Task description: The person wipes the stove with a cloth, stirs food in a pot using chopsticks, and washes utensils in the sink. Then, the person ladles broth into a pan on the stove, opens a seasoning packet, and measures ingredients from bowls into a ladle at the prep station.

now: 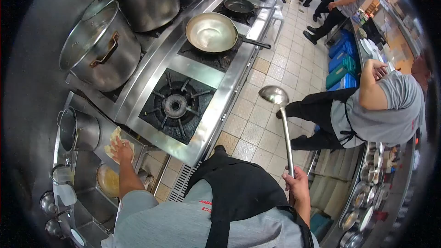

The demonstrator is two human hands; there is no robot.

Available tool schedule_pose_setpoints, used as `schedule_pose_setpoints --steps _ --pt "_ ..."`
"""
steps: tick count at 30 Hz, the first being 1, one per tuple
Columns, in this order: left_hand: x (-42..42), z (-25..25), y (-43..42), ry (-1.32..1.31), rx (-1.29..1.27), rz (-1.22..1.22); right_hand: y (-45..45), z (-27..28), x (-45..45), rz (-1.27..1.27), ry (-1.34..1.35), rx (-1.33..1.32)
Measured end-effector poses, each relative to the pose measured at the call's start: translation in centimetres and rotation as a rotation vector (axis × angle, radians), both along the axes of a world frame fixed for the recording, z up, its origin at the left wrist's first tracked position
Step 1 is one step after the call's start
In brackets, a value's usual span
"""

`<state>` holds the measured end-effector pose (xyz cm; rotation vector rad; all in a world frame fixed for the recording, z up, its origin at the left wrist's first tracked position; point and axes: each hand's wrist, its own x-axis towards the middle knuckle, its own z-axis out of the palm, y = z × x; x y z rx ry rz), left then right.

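My right hand point(298, 184) is closed around the handle of a long steel ladle point(285, 128). Its bowl points away from me, over the tiled floor. At the left, my left hand point(122, 150) grips a pale yellowish cloth point(115, 137) against the metal surface beside the stove. Some of the fingers are hard to make out against the cloth. A steel pot point(81, 129) stands just beyond that hand, and a round pan with yellowish contents point(108, 180) lies below it, near the sink.
A bare burner point(175, 106) is in front of me, with a wide frying pan point(212, 33) behind it. Large stockpots point(103, 50) line the stove's left side. A co-worker point(367, 105) stands close at my right; several people are farther back. Small metal containers point(367, 174) fill the right-hand counter.
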<state>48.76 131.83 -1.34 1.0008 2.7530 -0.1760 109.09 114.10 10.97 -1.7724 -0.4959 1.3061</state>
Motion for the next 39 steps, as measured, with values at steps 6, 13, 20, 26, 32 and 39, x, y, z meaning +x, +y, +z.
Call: schedule_pose_setpoints --steps 6,13,20,26,32,39 --pt "3.3 -1.1 3.7 0.140 0.028 0.241 9.1 3.0 5.3 0.205 0.210 0.217" --pt "10.4 -4.2 -4.0 0.215 0.563 0.141 24.3 -0.3 11.9 0.353 -0.207 0.188" --pt "25.5 -9.3 -22.7 -0.086 0.129 0.867 40.5 3.9 13.6 0.620 -0.312 0.405" --pt "37.2 -15.7 -29.2 -0.831 -0.110 1.234 53.8 15.4 9.6 0.780 -0.757 0.836" --pt "33.9 -18.1 -25.5 -0.467 -0.118 -0.080 63.2 28.6 1.6 0.815 -1.598 0.978" --pt "33.0 -7.9 -17.3 -0.710 0.957 1.142 68.1 34.1 -11.7 1.066 -1.782 1.015"
